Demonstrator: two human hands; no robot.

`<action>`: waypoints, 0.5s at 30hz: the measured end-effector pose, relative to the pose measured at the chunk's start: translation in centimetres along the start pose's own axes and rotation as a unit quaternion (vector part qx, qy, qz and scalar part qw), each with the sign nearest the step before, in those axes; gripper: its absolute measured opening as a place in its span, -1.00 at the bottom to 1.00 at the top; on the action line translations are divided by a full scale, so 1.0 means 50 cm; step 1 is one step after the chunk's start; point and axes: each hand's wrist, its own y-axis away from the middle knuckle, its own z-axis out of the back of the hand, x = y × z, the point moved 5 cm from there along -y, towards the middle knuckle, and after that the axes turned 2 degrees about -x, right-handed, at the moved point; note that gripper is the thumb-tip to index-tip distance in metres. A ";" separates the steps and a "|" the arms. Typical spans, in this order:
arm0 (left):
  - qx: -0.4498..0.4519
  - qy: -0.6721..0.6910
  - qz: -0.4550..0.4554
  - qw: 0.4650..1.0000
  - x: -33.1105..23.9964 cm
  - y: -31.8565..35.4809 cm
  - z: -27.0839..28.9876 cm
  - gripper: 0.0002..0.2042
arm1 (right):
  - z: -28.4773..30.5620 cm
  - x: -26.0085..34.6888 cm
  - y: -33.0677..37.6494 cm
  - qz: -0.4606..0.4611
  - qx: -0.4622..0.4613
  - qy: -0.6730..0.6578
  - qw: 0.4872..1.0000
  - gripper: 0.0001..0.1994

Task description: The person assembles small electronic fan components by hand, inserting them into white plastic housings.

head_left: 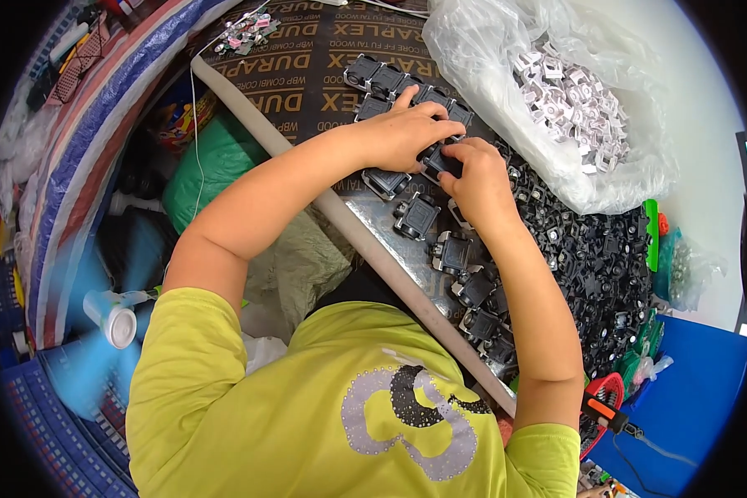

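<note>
Both hands meet over a small boxy black plastic part (441,163) above the board. My right hand (480,178) pinches it between thumb and fingers from the right. From the left, my left hand (402,137) closes on the same part, one finger raised and its thumb mostly hidden. Beyond the left hand, similar black parts (388,80) sit side by side in rows. Nearer to me, another black part (417,217) with wheel-like round ends lies on a shiny metallic patch (382,224). Several more with silver-grey pieces (451,252) trail down the board's near edge.
A big heap of black parts (593,266) covers the right side. Behind it, a clear plastic bag (473,50) holds white plastic pieces (568,104). Small coloured pieces (249,31) lie at the board's far left. A blue fan (116,319) spins at left; a red basket (610,390) stands at right.
</note>
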 end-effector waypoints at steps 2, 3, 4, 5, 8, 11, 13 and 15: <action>0.000 -0.005 -0.003 1.000 0.001 0.000 -0.001 -0.08 | -0.003 0.001 -0.002 0.005 0.007 0.007 1.000 -0.60; 0.000 -0.005 -0.003 1.000 0.001 -0.001 -0.001 -0.08 | -0.001 0.001 -0.002 0.005 0.007 0.007 1.000 -0.60; 0.005 -0.009 -0.003 1.000 0.001 -0.001 -0.001 -0.08 | -0.001 0.005 -0.003 0.015 0.027 0.010 0.999 -0.60; 0.010 -0.012 -0.003 1.000 0.002 -0.001 -0.002 -0.08 | -0.003 0.007 -0.003 0.025 0.047 0.012 0.999 -0.60; -0.015 -0.022 -0.019 0.999 0.000 0.001 -0.002 -0.07 | -0.013 -0.005 0.002 0.026 0.049 0.019 0.998 -0.59; -0.013 -0.024 -0.020 0.999 0.009 0.003 0.020 -0.10 | -0.031 -0.018 0.003 0.047 0.021 0.049 0.998 -0.58; -0.046 0.033 -0.041 0.998 0.003 0.020 0.076 -0.28 | -0.033 -0.017 0.000 0.026 0.019 0.039 0.999 -0.58; -0.124 0.077 -0.091 0.985 -0.006 0.055 0.125 -0.45 | -0.025 -0.007 -0.003 0.017 0.033 0.012 0.999 -0.63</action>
